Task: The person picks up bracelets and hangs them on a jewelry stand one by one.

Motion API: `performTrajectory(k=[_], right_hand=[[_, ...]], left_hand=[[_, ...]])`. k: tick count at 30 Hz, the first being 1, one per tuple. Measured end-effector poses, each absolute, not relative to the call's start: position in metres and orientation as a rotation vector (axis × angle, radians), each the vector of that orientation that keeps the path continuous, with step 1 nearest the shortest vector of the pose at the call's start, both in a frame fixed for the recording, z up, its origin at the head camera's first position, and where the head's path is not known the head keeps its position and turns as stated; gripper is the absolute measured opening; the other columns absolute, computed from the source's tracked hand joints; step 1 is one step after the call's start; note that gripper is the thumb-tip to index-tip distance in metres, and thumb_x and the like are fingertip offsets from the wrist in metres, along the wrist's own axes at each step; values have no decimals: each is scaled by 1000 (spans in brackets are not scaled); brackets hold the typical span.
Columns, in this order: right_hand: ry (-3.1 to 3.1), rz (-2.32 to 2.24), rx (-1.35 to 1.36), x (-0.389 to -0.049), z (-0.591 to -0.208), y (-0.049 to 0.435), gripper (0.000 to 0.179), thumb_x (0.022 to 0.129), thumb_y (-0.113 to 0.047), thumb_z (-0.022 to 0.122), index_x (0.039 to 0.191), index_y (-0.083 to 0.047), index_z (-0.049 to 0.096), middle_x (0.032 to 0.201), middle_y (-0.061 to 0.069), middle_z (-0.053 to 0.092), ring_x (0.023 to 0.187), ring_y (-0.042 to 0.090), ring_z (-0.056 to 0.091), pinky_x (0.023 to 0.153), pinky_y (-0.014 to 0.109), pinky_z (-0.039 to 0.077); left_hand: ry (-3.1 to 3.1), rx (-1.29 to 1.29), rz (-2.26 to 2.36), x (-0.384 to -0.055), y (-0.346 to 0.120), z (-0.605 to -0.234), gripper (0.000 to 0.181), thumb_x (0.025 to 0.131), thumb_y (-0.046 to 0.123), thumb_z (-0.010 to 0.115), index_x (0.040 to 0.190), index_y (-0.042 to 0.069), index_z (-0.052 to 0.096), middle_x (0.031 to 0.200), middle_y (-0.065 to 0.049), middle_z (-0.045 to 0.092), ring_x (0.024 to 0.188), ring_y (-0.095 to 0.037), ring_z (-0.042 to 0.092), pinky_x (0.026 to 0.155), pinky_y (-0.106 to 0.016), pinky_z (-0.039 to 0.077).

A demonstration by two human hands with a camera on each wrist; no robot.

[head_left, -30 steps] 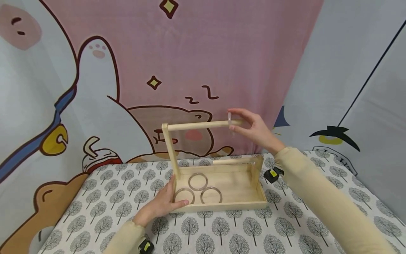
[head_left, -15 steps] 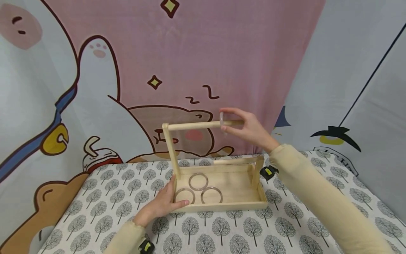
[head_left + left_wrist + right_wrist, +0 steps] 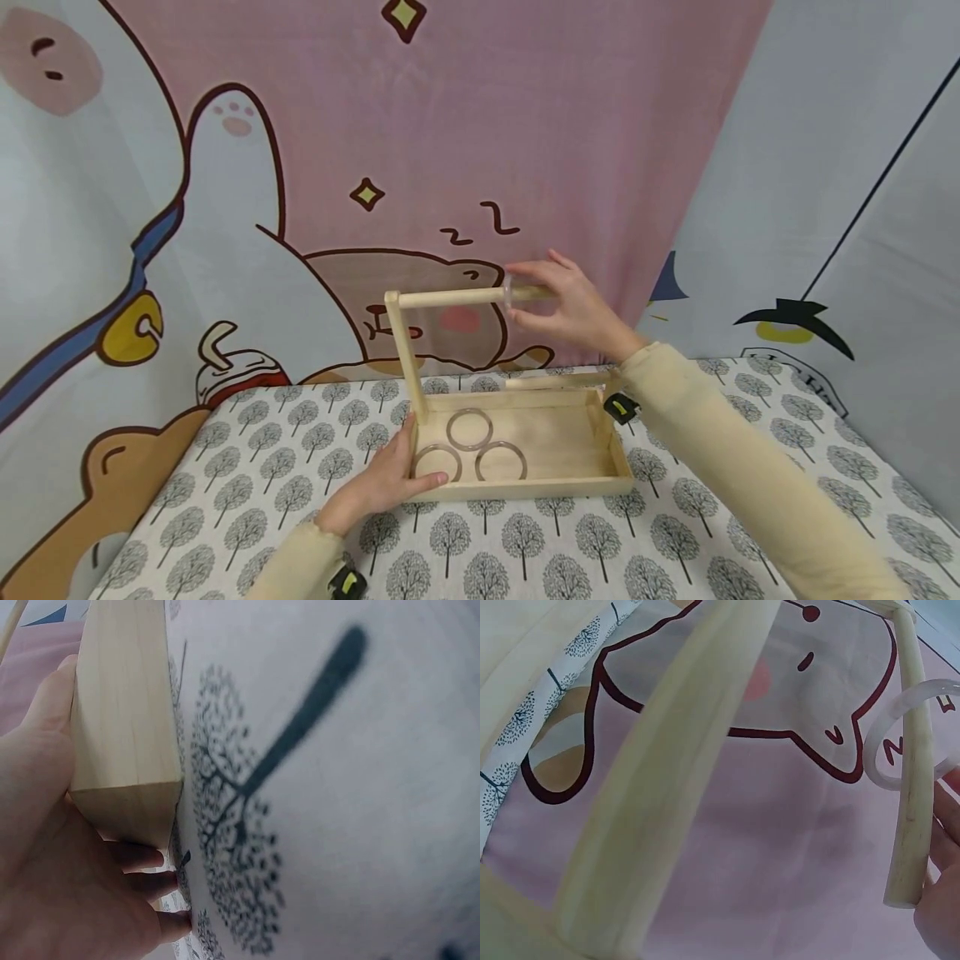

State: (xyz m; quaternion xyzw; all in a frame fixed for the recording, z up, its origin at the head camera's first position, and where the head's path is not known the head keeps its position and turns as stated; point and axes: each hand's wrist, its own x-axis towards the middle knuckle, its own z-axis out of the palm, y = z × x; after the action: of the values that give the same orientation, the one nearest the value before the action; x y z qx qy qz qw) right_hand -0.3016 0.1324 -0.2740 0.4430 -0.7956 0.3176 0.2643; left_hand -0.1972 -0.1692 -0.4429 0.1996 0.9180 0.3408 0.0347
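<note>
Clear ring (image 3: 509, 293) sits threaded on the horizontal wooden rod (image 3: 450, 297), near the rod's free end, pinched between thumb and fingers of the right hand (image 3: 567, 307). From the head camera the ring is only a thin edge-on sliver; the right wrist view shows it as a translucent loop (image 3: 915, 735) circling the rod (image 3: 913, 780), with fingertips (image 3: 945, 825) at the frame edge. The left hand (image 3: 382, 486) grips the near left corner of the wooden tray (image 3: 525, 490), thumb over the rim. Only the left wrist view shows that grip close up: the palm (image 3: 45, 847) lies along the tray's end and the fingers curl under its corner (image 3: 127, 735) against the tree-print cloth (image 3: 315, 795). Three more clear rings (image 3: 468, 429) lie flat in the tray's left half. An upright post (image 3: 405, 358) carries the rod. Behind hangs a cartoon backdrop (image 3: 450, 150), whose only legible marks are two "z" shapes.
</note>
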Motion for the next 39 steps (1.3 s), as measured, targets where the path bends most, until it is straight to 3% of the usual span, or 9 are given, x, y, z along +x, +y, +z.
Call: performTrajectory(k=[11, 17, 26, 39], right_hand=[[-2274, 975, 1215, -294, -270, 110, 53, 84, -22, 75, 131, -3, 59, 124, 8, 63, 128, 33, 46, 115, 43, 18], [-2298, 920, 1258, -294, -268, 99, 53, 87, -25, 73, 132, -2, 57, 114, 4, 66, 111, 21, 58, 115, 42, 19], [-2490, 527, 1228, -290, -262, 90, 57, 95, -36, 59, 142, -5, 47, 140, 6, 52, 126, 17, 49, 114, 47, 17], [-2533, 388, 1214, -292, -262, 86, 61, 98, -41, 55, 145, -5, 43, 146, 6, 46, 137, 25, 36, 114, 50, 17]], left_hand=[[2794, 601, 1078, -197, -169, -444, 109, 86, 43, 71, 146, -17, 2, 146, -40, 20, 130, -54, 30, 103, -69, 22], [2798, 610, 1072, -198, -168, -446, 109, 86, 44, 71, 146, -16, 2, 147, -39, 19, 131, -53, 29, 104, -68, 23], [2795, 577, 1066, -199, -168, -444, 110, 86, 44, 70, 148, -14, 0, 149, -37, 19, 133, -51, 27, 105, -70, 16], [2802, 570, 1061, -198, -169, -444, 110, 86, 44, 70, 148, -14, 0, 149, -37, 19, 132, -52, 29, 104, -67, 23]])
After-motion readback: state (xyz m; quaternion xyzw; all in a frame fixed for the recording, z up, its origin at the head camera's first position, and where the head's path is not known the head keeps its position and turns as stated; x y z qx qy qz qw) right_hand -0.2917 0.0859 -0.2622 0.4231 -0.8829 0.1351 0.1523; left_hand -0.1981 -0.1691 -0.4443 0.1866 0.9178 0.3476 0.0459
